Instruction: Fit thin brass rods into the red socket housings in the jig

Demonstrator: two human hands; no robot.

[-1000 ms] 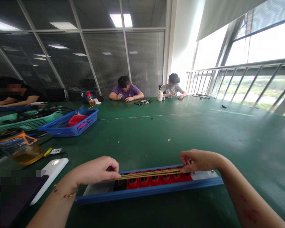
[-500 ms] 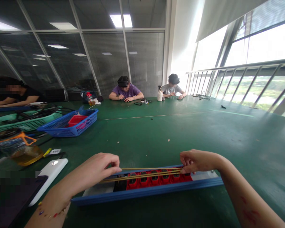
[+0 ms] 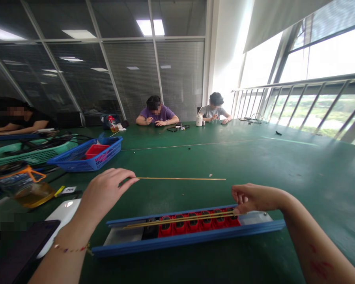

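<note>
My left hand (image 3: 114, 185) is raised above the green table, thumb and fingers pinched on one end of a thin wooden stick (image 3: 180, 179). That stick points right, nearly level, its far end free. My right hand (image 3: 247, 199) is closed on the right ends of at least two more thin sticks (image 3: 192, 217). These slant over a long blue-edged tray (image 3: 189, 241), their left ends above its grey-white left part. Inside the tray is a row of several red holders (image 3: 186, 231) with dark round centres, and a black piece (image 3: 150, 228) sits to their left.
At left are a blue basket (image 3: 73, 161) with a red box (image 3: 96, 150), a green basket (image 3: 32, 153), a jar of amber liquid (image 3: 35, 194), a white device (image 3: 68, 209) and a dark phone (image 3: 32, 244). Three people sit across the table (image 3: 254, 161).
My left hand has risen up and left, drawing one stick away from the others. My right hand has shifted slightly right, still holding the remaining sticks over the tray.
</note>
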